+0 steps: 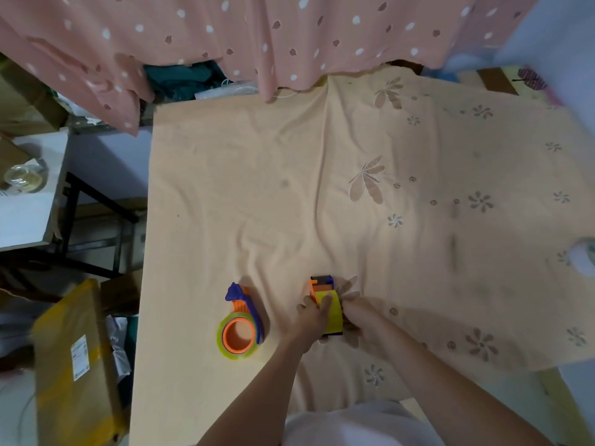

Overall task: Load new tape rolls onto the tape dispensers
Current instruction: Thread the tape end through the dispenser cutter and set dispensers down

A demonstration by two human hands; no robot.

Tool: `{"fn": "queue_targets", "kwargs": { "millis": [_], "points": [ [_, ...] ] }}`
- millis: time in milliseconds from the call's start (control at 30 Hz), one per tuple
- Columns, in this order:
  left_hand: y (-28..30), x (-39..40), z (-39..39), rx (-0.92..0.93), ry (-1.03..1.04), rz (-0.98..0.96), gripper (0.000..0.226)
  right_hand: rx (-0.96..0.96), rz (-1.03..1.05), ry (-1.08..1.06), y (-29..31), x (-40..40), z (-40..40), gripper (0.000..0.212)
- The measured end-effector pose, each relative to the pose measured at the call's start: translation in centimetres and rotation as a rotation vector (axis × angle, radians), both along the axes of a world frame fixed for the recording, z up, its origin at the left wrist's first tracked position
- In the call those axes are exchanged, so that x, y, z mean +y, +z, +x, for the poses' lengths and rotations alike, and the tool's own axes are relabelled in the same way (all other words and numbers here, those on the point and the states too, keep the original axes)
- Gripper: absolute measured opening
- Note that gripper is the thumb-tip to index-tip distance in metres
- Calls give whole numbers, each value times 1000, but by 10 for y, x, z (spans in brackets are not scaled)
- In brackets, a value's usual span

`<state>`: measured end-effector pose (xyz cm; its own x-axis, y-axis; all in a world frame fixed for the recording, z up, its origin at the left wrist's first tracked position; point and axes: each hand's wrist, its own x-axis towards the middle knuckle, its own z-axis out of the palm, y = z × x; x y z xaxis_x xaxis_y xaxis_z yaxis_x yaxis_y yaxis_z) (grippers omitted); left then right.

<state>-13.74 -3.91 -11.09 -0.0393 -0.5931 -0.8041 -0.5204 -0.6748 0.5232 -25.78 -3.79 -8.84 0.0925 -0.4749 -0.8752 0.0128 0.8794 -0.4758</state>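
Observation:
An orange and blue tape dispenser (322,284) stands on edge on the peach cloth near the front, with a yellow tape roll (333,313) in it. My left hand (314,320) grips the roll from the left, a finger lying over its top. My right hand (355,317) holds the roll and dispenser from the right; its fingers are mostly hidden behind them. To the left lies a second orange and blue dispenser (243,300) flat on the cloth, carrying a yellowish clear tape roll (238,338). No hand touches it.
The peach flowered cloth (354,188) covers the table. A pink dotted curtain (257,37) hangs at the back. A yellow-taped cardboard box (74,365) stands on the floor at left, beside a white side table (29,204) with a glass jar. A white object (584,259) sits at the right edge.

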Motion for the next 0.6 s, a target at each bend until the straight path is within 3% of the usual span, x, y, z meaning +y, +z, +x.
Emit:
{"fn": "queue_targets", "kwargs": {
  "millis": [133, 367, 467, 600],
  "points": [
    [-1, 4, -2, 31, 50, -9, 65, -105, -6, -70, 12, 3, 0, 42],
    [-2, 20, 2, -104, -101, -13, 65, 89, 37, -8, 7, 9, 12, 36],
    [-11, 26, 5, -92, 33, -116, 69, 110, 23, 6, -1, 10, 13, 36],
    [-13, 25, 7, -89, 16, -79, 64, 158, -12, 38, -8, 11, 14, 39]
  ]
}}
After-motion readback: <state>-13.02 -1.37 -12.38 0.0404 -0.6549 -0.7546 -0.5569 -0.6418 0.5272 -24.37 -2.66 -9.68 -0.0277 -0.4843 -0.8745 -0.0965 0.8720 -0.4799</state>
